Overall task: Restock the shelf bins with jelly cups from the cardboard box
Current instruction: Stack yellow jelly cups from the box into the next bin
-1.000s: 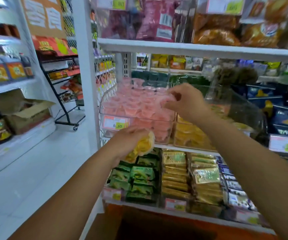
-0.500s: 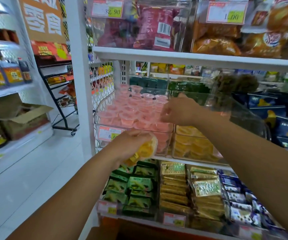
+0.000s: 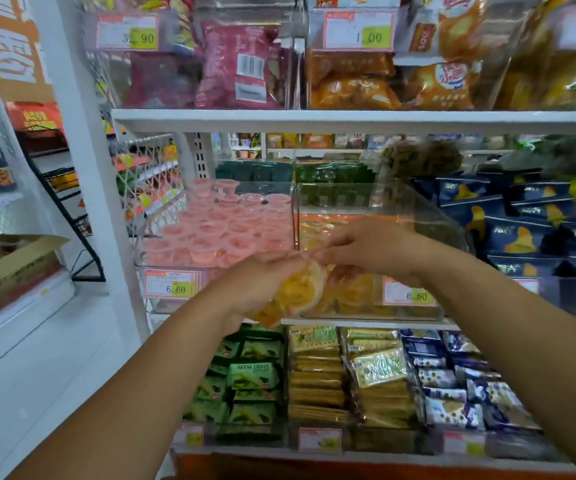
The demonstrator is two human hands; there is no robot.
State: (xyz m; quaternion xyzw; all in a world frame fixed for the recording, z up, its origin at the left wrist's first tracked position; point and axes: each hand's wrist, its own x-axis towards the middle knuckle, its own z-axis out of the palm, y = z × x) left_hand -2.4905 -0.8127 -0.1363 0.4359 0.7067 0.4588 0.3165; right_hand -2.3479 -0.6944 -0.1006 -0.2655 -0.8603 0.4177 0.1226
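A: Entry one, left hand (image 3: 255, 287)?
B: Fingers curled round yellow jelly cups (image 3: 302, 289); held just before the clear bin (image 3: 432, 216) of yellow cups.
A: Entry two, right hand (image 3: 373, 247)?
B: Fingers bent; tips at the cups' top; pinching or not, cannot tell.

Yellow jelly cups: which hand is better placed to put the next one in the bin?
Probably the right hand: it sits before the yellow bin, fingers at the jelly cups that the left hand holds.

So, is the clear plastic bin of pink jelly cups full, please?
Full: pink jelly cups pile above the rim of the clear plastic bin.
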